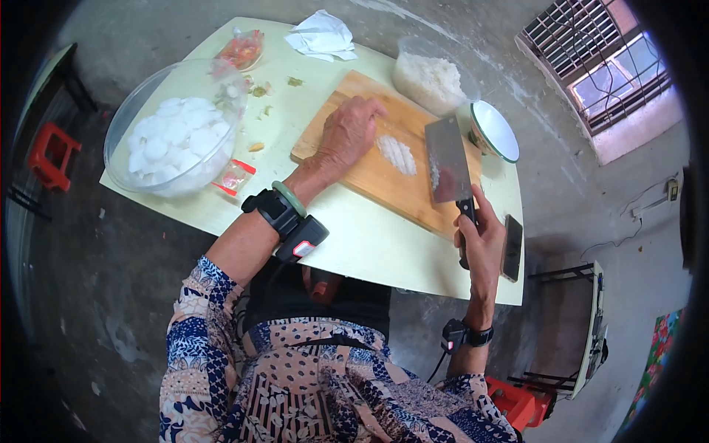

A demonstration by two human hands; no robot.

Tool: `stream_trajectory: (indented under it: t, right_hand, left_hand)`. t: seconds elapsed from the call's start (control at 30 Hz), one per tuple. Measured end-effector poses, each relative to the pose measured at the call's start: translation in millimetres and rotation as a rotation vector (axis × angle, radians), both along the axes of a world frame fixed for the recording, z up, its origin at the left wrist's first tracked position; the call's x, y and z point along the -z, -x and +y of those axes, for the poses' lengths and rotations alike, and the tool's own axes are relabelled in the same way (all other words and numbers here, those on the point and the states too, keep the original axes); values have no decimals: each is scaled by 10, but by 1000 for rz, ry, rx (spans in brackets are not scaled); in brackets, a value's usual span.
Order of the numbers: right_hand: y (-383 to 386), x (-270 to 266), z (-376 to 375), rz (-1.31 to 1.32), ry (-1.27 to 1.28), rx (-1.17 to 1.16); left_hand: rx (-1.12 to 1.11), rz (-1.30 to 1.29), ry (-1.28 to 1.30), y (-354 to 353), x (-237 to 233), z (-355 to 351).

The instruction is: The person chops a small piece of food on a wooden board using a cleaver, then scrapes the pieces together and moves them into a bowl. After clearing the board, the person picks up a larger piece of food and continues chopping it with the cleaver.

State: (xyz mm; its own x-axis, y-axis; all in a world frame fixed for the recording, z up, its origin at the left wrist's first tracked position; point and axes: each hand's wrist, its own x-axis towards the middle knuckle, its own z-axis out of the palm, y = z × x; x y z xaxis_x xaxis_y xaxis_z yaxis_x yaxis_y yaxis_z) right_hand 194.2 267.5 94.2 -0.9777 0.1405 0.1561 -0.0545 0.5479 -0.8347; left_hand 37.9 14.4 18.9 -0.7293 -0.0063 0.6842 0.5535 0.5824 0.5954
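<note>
My right hand (481, 232) is wrapped round the black handle of a wide cleaver (447, 159), whose blade stands over the right part of the wooden cutting board (354, 177). White bits cling to the blade. A flat, scored white piece (397, 154) lies on the board, left of the blade. My left hand (349, 133) rests over the board's left part with its fingers curled; whether anything is under them is hidden. Left of the board, a large clear bowl (118, 148) holds several white round pieces.
Behind the board are a clear container of white shreds (432, 74) and a tilted white bowl (495, 131). A phone (511, 249) lies at the table's right edge. Crumpled paper (322, 35), a bag of red food (241, 50), scraps and a red-edged packet (235, 177) are on the table (354, 251).
</note>
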Motion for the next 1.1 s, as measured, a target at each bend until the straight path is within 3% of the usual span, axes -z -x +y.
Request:
stream_trajectory:
  t: [0.2, 0.37, 0.47, 0.57, 0.6, 0.67, 0.73, 0.83, 0.9, 1.1]
  right_hand:
    - [4, 323, 182, -99, 444, -69]
    - [64, 408, -61, -87, 506, -86]
    - [56, 282, -210, -63, 462, -94]
    - [2, 157, -346, -4, -18, -89]
    - [-2, 127, -357, -4, -20, -90]
    - [13, 61, -397, 201, -327, -163]
    - [-5, -35, -478, 121, -289, -137]
    - [17, -3, -473, 317, -355, -163]
    - [60, -57, -489, 140, -396, -230]
    - [45, -81, -530, 146, -374, -191]
  left_hand:
    - [2, 21, 15, 11, 38, 22]
    - [14, -2, 34, 11, 48, 12]
    - [16, -1, 15, 16, 51, -5]
    - [17, -17, 7, 16, 50, -17]
    - [21, -5, 9, 19, 52, -11]
    - [19, 8, 10, 27, 59, -2]
    - [8, 27, -3, 21, 50, -5]
    - [5, 2, 10, 5, 27, 3]
    - [28, 2, -2, -21, 27, 24]
    - [4, 19, -6, -2, 30, 16]
